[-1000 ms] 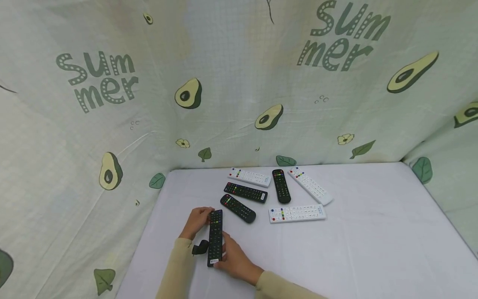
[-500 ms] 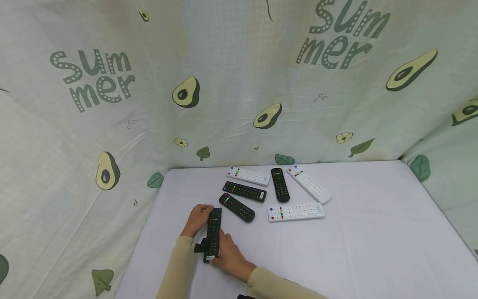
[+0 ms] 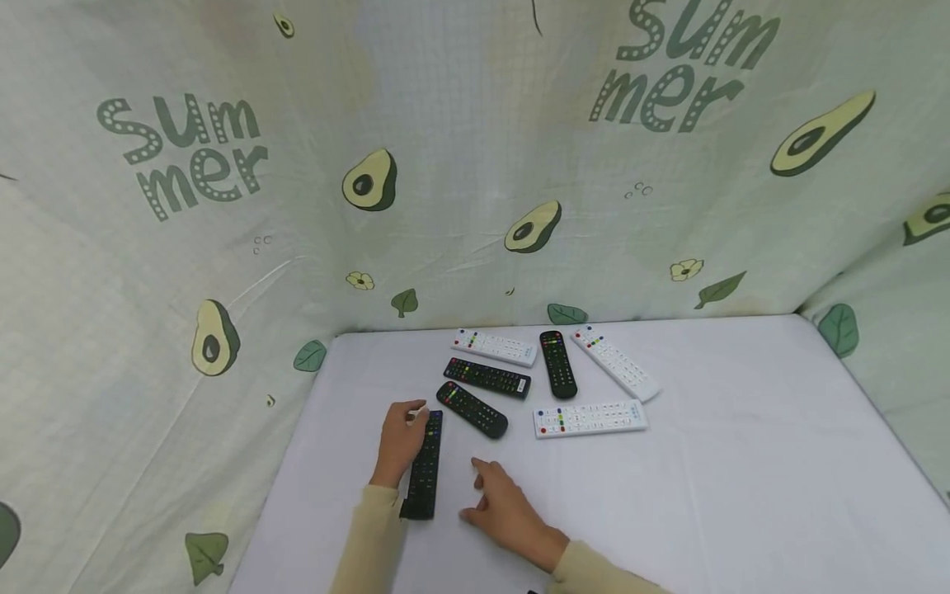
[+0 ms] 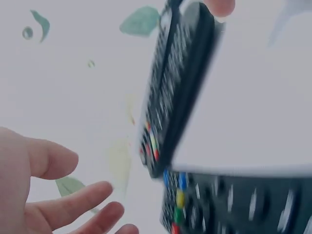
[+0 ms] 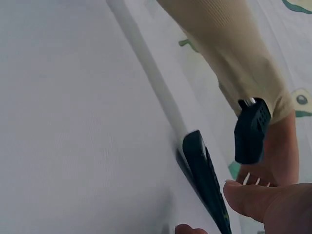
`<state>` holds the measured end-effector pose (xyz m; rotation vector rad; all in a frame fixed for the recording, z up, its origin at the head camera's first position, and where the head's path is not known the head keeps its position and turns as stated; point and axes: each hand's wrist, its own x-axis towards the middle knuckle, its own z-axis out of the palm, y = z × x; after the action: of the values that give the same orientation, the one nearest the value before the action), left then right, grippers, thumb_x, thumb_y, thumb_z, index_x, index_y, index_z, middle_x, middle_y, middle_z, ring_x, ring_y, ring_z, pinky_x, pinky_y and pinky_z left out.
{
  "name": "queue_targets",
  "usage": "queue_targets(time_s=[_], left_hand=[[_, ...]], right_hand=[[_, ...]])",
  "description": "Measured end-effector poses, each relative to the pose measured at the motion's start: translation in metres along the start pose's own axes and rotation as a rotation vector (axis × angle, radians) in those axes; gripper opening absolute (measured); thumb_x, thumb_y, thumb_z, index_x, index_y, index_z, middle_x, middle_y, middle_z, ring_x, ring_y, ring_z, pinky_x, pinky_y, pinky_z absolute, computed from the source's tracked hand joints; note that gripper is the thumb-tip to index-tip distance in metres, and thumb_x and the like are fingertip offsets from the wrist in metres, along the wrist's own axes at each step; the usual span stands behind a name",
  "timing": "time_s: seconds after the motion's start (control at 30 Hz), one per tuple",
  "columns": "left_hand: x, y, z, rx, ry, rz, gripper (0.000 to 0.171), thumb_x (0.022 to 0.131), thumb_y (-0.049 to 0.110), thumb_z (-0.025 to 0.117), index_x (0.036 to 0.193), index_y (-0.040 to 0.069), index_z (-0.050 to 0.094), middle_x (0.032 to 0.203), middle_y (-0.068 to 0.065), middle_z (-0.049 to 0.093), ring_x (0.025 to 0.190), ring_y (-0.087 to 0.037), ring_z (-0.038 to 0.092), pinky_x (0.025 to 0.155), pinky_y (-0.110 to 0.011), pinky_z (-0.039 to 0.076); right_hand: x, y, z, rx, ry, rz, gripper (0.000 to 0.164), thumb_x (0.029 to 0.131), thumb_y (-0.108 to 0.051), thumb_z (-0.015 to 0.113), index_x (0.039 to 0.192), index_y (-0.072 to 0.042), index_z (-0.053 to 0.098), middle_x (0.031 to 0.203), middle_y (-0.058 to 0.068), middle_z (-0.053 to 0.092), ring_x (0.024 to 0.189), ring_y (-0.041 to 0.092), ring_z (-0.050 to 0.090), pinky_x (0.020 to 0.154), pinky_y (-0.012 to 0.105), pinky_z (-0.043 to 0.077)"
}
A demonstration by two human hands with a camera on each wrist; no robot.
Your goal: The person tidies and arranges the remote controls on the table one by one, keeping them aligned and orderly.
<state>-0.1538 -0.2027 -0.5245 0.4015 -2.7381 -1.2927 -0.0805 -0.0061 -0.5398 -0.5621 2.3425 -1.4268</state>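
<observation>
A long black remote control [image 3: 425, 470] lies lengthwise on the white table at the left. My left hand [image 3: 399, 441] hovers at its upper left side. In the left wrist view the thumb and fingers of that hand [image 4: 53, 190] are parted with nothing between them, beside the colour-button end of the black remote [image 4: 243, 202]. To the right of the same remote is my right hand [image 3: 512, 507], its thumb and forefinger spread apart and holding nothing. The right wrist view shows the remote [image 5: 202, 175] beyond the right thumb [image 5: 251, 200].
Behind lie two more black remotes [image 3: 486, 378], [image 3: 472, 410] aslant, and a white remote [image 3: 493, 347]. Farther right are an upright black remote [image 3: 558, 365], a slanted white remote [image 3: 614, 363] and a level white remote [image 3: 590, 419]. A printed curtain [image 3: 445, 165] hangs behind the table.
My right hand has let go of the long black remote and moved right. The left hand has come off its top end. The remote has shifted slightly left, and the other remotes stay put.
</observation>
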Motion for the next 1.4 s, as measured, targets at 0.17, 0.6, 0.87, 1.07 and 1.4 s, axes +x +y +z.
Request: queue_targets(time_s=[0.17,0.6,0.87,1.07,1.4], left_hand=[[-0.017,0.022,0.01,-0.069,0.035,0.137,0.026,0.091,0.016,0.056,0.114,0.005,0.062,0.112,-0.009,0.055,0.101,-0.025,0.053,0.084,-0.043,0.045],[-0.054,0.071,0.065,-0.13,-0.188,0.273,0.027,0.091,0.016,0.057,0.117,0.01,0.059,0.111,0.001,0.053,0.105,-0.019,0.051,0.094,-0.039,0.042],[-0.07,0.085,0.103,-0.139,-0.321,0.242,0.029,0.091,0.017,0.056,0.12,0.012,0.058,0.116,0.005,0.05,0.107,-0.017,0.05,0.09,-0.037,0.043],[-0.077,0.087,0.122,-0.156,-0.347,0.207,0.037,0.091,0.016,0.055,0.127,0.011,0.051,0.123,0.0,0.044,0.113,-0.02,0.047,0.091,-0.037,0.043],[-0.083,0.089,0.137,-0.105,-0.29,0.17,0.049,0.089,0.019,0.058,0.134,0.01,0.043,0.134,-0.005,0.036,0.13,-0.021,0.031,0.107,-0.041,0.028]], right_hand=[[-0.02,0.018,-0.037,-0.007,0.088,-0.016,0.064,0.078,-0.018,0.073,0.131,0.002,0.043,0.098,0.007,0.053,0.074,0.006,0.054,0.06,0.022,0.048],[-0.062,0.055,-0.129,-0.101,0.495,0.154,0.038,0.081,-0.006,0.07,0.117,-0.008,0.057,0.096,0.006,0.06,0.081,0.014,0.059,0.066,0.024,0.051],[-0.08,0.089,-0.176,-0.223,0.643,0.185,0.036,0.086,-0.012,0.066,0.119,-0.003,0.055,0.099,0.012,0.06,0.088,0.027,0.06,0.065,0.031,0.052],[-0.083,0.101,-0.191,-0.243,0.644,0.217,0.042,0.087,-0.013,0.064,0.124,0.001,0.051,0.103,0.018,0.057,0.09,0.033,0.059,0.067,0.038,0.052],[-0.075,0.113,-0.194,-0.265,0.614,0.207,0.043,0.088,-0.009,0.06,0.128,0.004,0.047,0.106,0.02,0.055,0.091,0.034,0.058,0.073,0.044,0.051]])
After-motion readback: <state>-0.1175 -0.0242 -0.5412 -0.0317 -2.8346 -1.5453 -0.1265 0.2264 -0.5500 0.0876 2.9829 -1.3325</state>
